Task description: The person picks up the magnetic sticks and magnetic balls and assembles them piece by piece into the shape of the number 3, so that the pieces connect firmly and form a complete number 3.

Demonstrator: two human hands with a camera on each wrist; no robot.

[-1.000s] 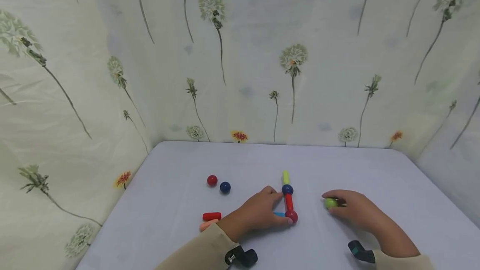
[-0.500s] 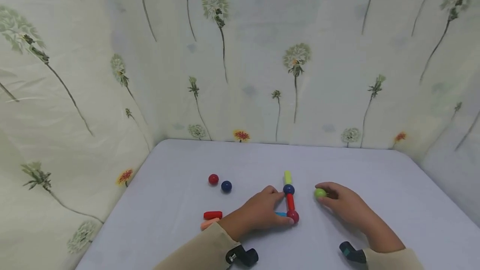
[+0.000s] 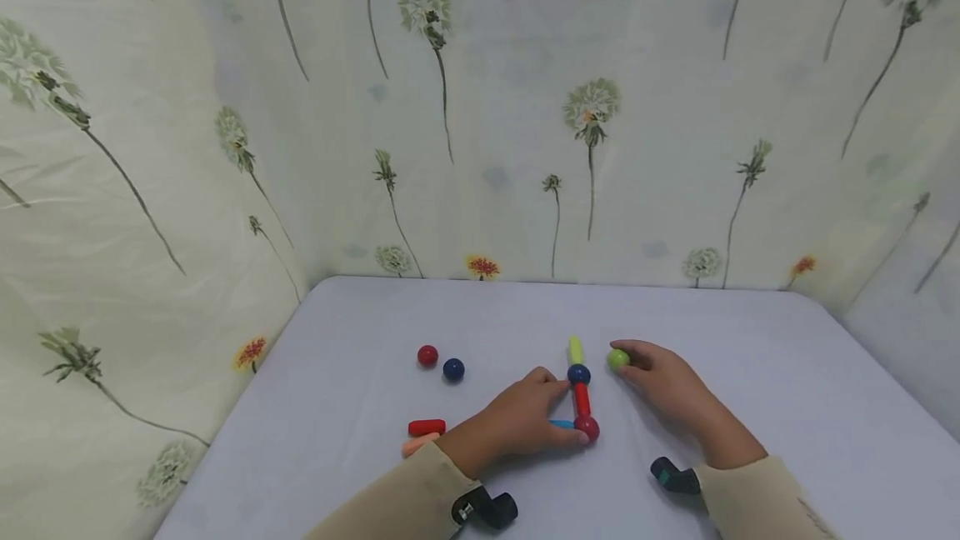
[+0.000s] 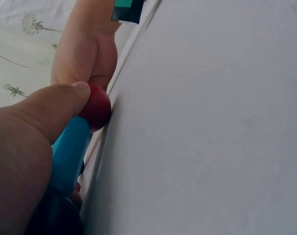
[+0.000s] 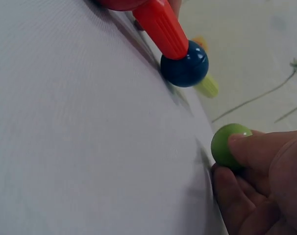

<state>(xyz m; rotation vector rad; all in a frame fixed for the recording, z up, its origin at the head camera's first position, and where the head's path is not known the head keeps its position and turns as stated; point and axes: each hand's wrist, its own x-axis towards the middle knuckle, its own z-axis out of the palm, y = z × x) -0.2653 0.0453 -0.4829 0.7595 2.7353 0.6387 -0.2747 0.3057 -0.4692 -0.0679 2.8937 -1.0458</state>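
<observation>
The green ball (image 3: 618, 359) is at the right of the scene, just to the right of the yellow-green rod (image 3: 575, 350) and near it. The right hand (image 3: 666, 380) grasps the ball between thumb and fingers, leaving its left side bare; the ball is round, smooth and glossy. The right wrist view shows it close to the surface (image 3: 697, 323), but whether the two touch cannot be told.

To the left stands a joined figure (image 3: 582, 399) of balls and rods. From far to near it runs: yellow-green rod, dark blue ball (image 3: 578, 375), red rod (image 5: 161, 28) with grooves along its side, and crimson ball (image 3: 587, 429). From the crimson ball a light blue rod (image 4: 71, 154) goes left beneath the left hand (image 3: 519, 417). That hand grips the figure, its thumb on the crimson ball and its forefinger reaching to just beside the dark blue ball.

Farther left lie a loose red ball (image 3: 427, 356) and, just to its right and slightly nearer, a navy ball (image 3: 453, 370). Nearer, a loose red rod (image 3: 427, 427) lies beside a peach rod (image 3: 419, 445), partly covered by the left arm. Both sleeves are beige, with black devices at the wrists. Beyond the surface hangs a pale cloth (image 3: 495, 107) printed with dandelions.
</observation>
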